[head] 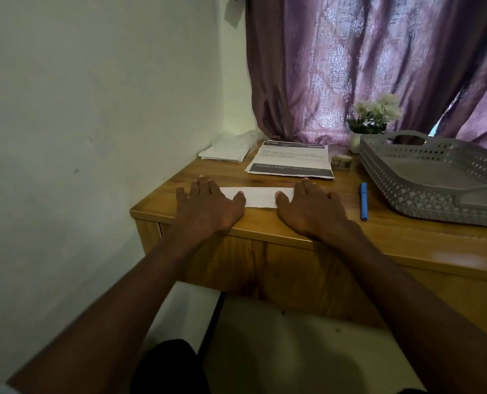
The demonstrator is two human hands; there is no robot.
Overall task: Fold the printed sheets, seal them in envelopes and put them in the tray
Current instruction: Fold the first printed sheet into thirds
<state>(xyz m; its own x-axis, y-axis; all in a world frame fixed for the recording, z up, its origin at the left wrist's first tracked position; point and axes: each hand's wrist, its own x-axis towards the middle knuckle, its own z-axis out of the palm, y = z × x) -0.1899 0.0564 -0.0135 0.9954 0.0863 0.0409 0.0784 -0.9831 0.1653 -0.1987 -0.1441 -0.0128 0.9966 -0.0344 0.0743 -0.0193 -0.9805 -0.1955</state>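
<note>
Two hands were laid flat on a folded sheet [260, 197] near the front edge of the wooden desk [307, 236]. The left hand [209, 204] was pressed on the sheet's left end and the right hand [310, 207] on its right end, fingers straight and spread, nothing gripped. A stack of printed sheets [290, 160] was positioned behind the folded sheet, with a pile of white envelopes [225, 152] to its left. A grey perforated tray [424, 194] was located at the right, a blue pen [363, 201] just beside it. A tape roll [341, 161] and a flower pot [374, 116] were placed before the purple curtain [364, 58].
</note>
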